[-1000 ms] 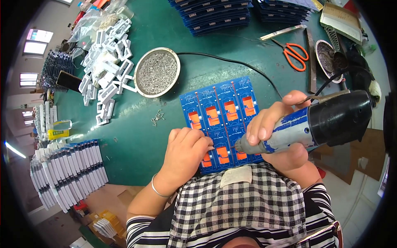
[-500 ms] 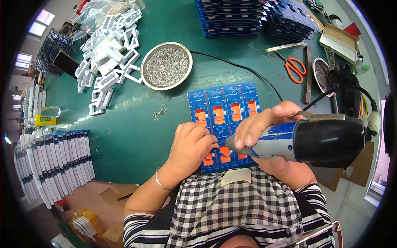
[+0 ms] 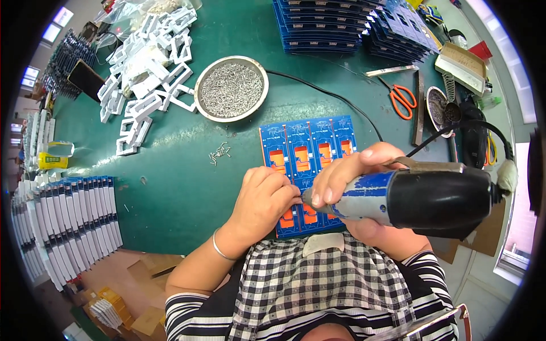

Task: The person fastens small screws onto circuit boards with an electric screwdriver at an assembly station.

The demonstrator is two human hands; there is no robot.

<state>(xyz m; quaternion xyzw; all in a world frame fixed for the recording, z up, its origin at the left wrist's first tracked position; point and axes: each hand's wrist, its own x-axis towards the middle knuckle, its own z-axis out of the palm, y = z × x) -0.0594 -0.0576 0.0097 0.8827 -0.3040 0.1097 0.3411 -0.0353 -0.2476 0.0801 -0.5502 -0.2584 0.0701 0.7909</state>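
A blue circuit board panel (image 3: 335, 126) with orange-filled cutouts lies on the green table before me. My right hand (image 3: 341, 179) is wrapped round an electric screwdriver (image 3: 369, 196) with a grey and blue front and a black body. The screwdriver lies almost level over the panel, its nose at my left fingertips. My left hand (image 3: 263, 199) rests at the panel's left side, fingers pinched together at that nose. Whatever the pinch holds is hidden. Left of the panel, several loose screws (image 3: 219, 152) lie near a metal bowl (image 3: 200, 91) full of screws.
White plastic frames (image 3: 151, 105) are heaped at the far left. Stacked blue boards (image 3: 321, 28) stand at the back. Orange-handled scissors (image 3: 404, 102), a metal bar (image 3: 419, 108) and an open box (image 3: 462, 67) sit at the right. White-edged panels (image 3: 74, 221) are stacked at the near left. A black cable (image 3: 324, 88) crosses the table.
The screwdriver in my right hand has moved slightly left, bringing its nose closer to my left fingertips. My left hand keeps its pinch at nearly the same spot.
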